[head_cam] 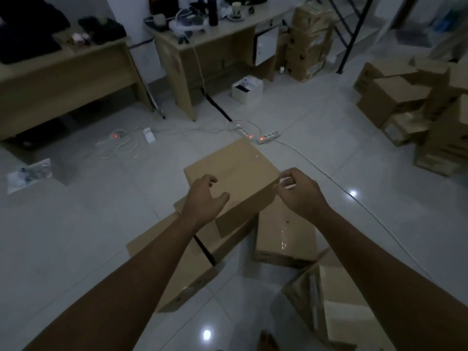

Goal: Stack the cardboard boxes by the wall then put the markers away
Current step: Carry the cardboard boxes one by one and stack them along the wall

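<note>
Top cardboard box [231,171] sat on other floor boxes, long axis running away from person | left hand [202,198] over near-left edge, right hand [300,191] at near-right corner, equally near | both grips loosely curled, holding nothing.

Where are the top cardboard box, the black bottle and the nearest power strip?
top cardboard box [235,165]: head view, on its top face.
black bottle [213,11]: head view, on its body, on the desk.
power strip [269,137]: head view, mid-casing, on the floor.
</note>
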